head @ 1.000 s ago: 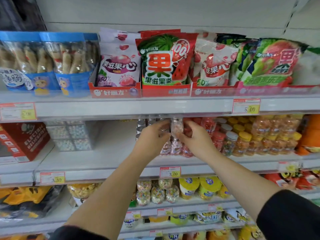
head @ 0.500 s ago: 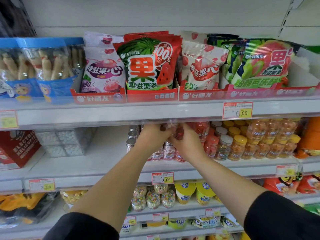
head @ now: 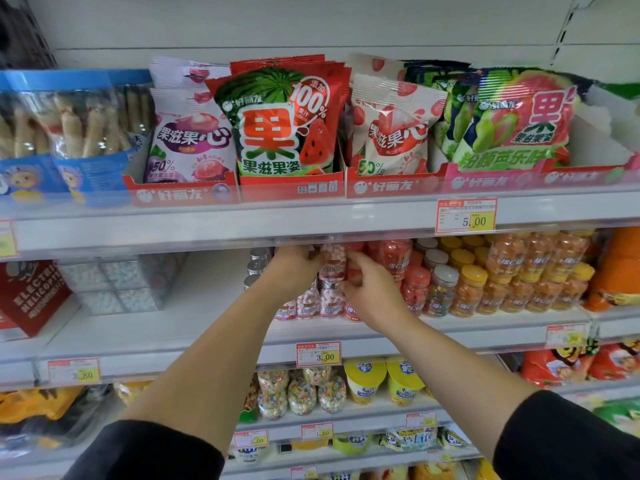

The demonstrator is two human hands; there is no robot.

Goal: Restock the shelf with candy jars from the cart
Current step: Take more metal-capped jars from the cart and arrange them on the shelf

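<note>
Both hands reach deep into the middle shelf point(head: 156, 323), just under the front lip of the upper shelf point(head: 242, 230). Between them is a small clear candy jar point(head: 332, 259) filled with pink and white sweets, with a red label band round its lower part. The left hand point(head: 294, 268) curls its fingers against the jar's left side. The right hand point(head: 369, 292) closes its fingertips on the right side, so the jar is pinched between the two. The jar is upright and sits at a second level, directly above a front row of jars point(head: 320, 301) of the same kind that stand on the shelf. Whether its base touches their tops cannot be told. Just right of it are red jars point(head: 394, 258), then orange jars point(head: 519, 282) with yellow caps. To the left, beyond the left wrist, a few silver lids point(head: 258, 263) show. Further left on the same shelf stand clear plastic boxes point(head: 121, 285) and a red carton point(head: 31, 296). A price tag point(head: 318, 355) reading 3.00 hangs on the shelf edge below the hands. On the upper shelf a watermelon sweet bag point(head: 280, 123) stands in a red tray among other bags. A black sleeve point(head: 156, 452) covers each arm near the bottom edge of the view.
</note>
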